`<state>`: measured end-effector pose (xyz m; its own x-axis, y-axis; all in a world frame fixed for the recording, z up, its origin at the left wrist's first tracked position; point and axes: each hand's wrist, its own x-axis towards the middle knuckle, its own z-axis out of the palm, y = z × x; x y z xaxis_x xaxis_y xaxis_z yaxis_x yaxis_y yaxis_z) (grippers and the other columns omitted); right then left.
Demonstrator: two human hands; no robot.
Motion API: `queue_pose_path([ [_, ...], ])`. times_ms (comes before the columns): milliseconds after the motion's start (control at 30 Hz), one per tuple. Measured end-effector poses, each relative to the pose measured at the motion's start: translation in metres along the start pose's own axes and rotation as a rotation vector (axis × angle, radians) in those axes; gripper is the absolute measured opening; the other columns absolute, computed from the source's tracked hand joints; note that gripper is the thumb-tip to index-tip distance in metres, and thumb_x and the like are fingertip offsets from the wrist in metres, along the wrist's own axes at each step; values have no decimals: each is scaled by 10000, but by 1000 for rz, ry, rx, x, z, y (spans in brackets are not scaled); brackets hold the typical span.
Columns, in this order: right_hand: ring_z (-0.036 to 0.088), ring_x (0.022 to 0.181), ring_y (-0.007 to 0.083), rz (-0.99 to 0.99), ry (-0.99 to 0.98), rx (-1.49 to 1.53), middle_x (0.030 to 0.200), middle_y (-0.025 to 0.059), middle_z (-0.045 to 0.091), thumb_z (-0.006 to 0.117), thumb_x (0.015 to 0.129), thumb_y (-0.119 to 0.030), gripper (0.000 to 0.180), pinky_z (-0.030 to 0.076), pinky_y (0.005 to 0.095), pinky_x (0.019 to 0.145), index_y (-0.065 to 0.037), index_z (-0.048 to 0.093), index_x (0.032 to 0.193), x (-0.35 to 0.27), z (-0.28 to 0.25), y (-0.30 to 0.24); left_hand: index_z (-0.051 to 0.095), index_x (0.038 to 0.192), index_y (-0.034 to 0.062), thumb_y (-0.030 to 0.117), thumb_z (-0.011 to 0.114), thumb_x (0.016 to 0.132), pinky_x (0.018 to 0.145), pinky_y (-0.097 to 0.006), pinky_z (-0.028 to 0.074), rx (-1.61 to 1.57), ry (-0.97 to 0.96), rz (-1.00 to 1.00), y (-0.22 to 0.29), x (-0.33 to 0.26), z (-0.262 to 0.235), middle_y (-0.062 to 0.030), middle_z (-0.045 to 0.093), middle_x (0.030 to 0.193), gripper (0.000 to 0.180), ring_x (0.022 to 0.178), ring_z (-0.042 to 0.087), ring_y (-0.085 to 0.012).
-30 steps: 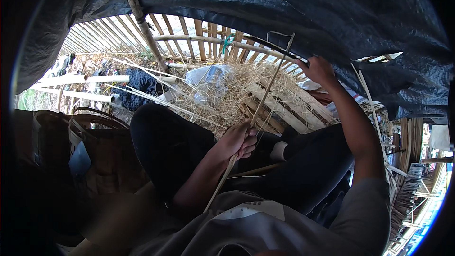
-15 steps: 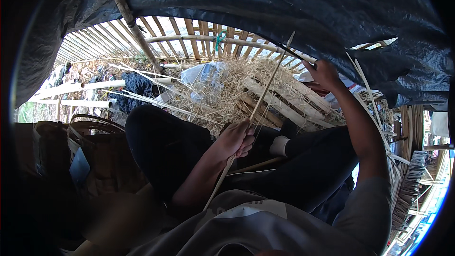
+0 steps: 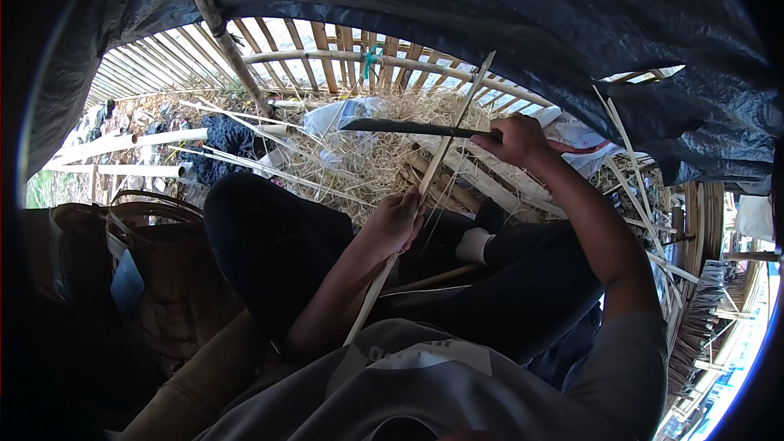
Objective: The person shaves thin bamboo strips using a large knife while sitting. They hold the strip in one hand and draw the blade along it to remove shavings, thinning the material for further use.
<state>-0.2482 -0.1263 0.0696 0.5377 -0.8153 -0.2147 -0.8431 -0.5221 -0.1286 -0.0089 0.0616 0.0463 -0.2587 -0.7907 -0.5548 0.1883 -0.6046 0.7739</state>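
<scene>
Pale strip [image 3: 433, 170] through left hand [image 3: 396, 222], knife [image 3: 404, 127] across upper part, contact unclear.

A head-worn fisheye camera looks down over the shirt [image 3: 441, 376]. Left hand [image 3: 395, 224] and right hand [image 3: 519, 140] are close; the fence [image 3: 323, 65] is farther off.

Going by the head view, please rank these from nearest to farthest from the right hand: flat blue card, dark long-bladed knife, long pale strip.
1. Dark long-bladed knife, in the right hand.
2. Long pale strip, just left, crossing the knife.
3. Flat blue card, far left.
</scene>
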Motion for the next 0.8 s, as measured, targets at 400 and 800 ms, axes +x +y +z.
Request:
queue_pose_path([
  [400,676,734,379,27,22,223,717,200,670,544,883,-652,657,516,474,700,-19,682,772,-13,5,1,417,779,151,401,302,1075,357,-221,230,-397,-144,-117,11,-18,1,62,319,509,405,366,269,-51],
  [800,690,740,337,356,-29,39,741,184,681,526,896,-670,704,528,454,689,11,685,812,-4,-31,48,422,787,134,392,309,1071,364,-245,249,-204,-151,-93,1,-23,14,39,360,504,400,357,297,-69],
])
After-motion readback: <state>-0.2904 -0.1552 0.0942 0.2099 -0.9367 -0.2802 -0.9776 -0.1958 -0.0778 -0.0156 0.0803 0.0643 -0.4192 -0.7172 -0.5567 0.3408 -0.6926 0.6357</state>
